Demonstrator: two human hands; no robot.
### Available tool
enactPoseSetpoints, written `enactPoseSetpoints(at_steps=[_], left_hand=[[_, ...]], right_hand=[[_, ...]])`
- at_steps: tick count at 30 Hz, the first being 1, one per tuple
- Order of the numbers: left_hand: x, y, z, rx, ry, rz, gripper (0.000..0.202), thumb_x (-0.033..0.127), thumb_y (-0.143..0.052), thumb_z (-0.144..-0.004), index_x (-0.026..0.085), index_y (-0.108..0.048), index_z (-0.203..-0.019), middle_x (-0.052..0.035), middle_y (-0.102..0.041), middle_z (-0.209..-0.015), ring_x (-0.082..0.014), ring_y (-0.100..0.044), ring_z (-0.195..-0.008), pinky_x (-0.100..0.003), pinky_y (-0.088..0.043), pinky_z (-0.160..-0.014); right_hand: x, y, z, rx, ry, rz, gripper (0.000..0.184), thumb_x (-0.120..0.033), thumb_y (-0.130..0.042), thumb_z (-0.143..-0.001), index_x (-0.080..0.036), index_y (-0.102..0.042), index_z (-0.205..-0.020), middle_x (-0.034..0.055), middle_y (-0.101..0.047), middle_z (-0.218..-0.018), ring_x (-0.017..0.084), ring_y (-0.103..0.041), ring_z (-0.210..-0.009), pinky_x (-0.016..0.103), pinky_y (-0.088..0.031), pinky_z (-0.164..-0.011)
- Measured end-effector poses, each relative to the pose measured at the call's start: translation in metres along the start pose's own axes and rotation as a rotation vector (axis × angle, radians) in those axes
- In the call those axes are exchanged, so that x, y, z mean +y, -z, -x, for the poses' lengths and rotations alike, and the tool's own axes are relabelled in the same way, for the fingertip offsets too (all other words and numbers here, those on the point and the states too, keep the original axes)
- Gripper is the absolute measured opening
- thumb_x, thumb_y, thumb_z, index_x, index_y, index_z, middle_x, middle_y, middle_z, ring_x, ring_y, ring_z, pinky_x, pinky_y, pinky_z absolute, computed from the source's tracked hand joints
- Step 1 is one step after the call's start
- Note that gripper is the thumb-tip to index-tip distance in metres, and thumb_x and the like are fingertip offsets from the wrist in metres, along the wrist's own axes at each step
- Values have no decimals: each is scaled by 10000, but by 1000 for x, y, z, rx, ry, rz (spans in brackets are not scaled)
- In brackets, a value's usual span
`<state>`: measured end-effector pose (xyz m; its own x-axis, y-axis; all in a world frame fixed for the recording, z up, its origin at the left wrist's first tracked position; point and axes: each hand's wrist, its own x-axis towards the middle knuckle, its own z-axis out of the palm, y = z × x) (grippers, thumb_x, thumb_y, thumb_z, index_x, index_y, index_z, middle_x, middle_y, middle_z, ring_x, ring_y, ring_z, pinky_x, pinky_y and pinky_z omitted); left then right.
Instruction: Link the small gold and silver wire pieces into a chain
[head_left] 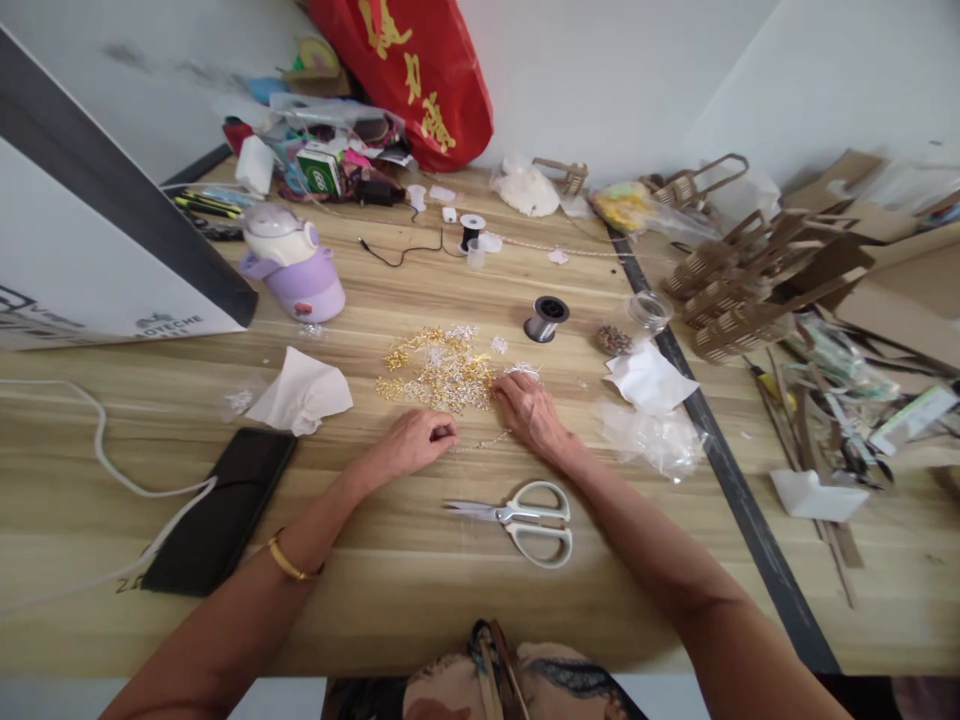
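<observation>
**Two hands at a glittering heap, clutter on every side**

Close behind both hands, toward the body: white-handled steel scissors (525,518), flat on the pale wooden desk (420,600), blades pointing toward the left-hand side. Out beyond the left hand (411,440): crumpled white tissue (300,395), then a flat black rectangular phone case (225,505), with a looping white cord (112,470) reaching its near end. Out beyond the right hand (532,412): crinkled clear plastic bag (652,435), folded white paper scrap (649,380), and a long black strip (720,450) along the desk. Farther ahead of the right hand, well apart: small silver wire spool (546,318), lying on its side.

Directly ahead of both hands, touching the right fingertips: loose heap of gold and silver beaded sprigs (442,368), tangled and spread flat. Between the hands: thin pale beaded strand (480,442), slack on the desk, one end at the left fingertips, the other running under the right hand.

Left hand curled narrow, thumb and fingertips pinched on the strand's end; gold bangle (289,565) on that wrist. Right hand palm down, fingers bent onto the heap's near edge; impossible to tell whether gripping anything.
</observation>
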<state>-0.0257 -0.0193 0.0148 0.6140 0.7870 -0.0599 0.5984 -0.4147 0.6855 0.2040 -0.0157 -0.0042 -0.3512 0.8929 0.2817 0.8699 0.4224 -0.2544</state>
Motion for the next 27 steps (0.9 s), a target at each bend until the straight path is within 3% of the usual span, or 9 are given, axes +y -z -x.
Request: enactPoseSetpoints(at_steps=[9, 21, 27], left_hand=[[8, -1, -6, -18, 47, -52, 126, 230, -584, -796, 162, -675, -741, -9, -638, -635, -111, -522, -566, -212, -363, -577], [5, -2, -7, -10, 44, -29, 164, 274, -570, -811, 162, -677, -757, -6, -644, -638, -112, -516, -564, -212, -357, -577], [1, -3, -6, -14, 45, -5, 165, 273, -574, -808, 155, -674, -750, -11, -644, -647, -114, -513, -571, -217, -357, -581]], right_hand=[[2, 5, -5, -77, 90, 137, 190, -154, -419, -957, -161, -598, -894, 96, -595, -899, 204, -515, -845, 292, -388, -729], [6, -5, -6, -18, 132, 219, 182, -158, -428, -954, -167, -589, -870, 76, -588, -860, 191, -499, -813, 288, -362, -712], [5, -3, -4, 56, 119, 107, 189, -176, -404, -961, -176, -584, -903, 80, -605, -886, 187, -526, -817, 284, -386, -712]])
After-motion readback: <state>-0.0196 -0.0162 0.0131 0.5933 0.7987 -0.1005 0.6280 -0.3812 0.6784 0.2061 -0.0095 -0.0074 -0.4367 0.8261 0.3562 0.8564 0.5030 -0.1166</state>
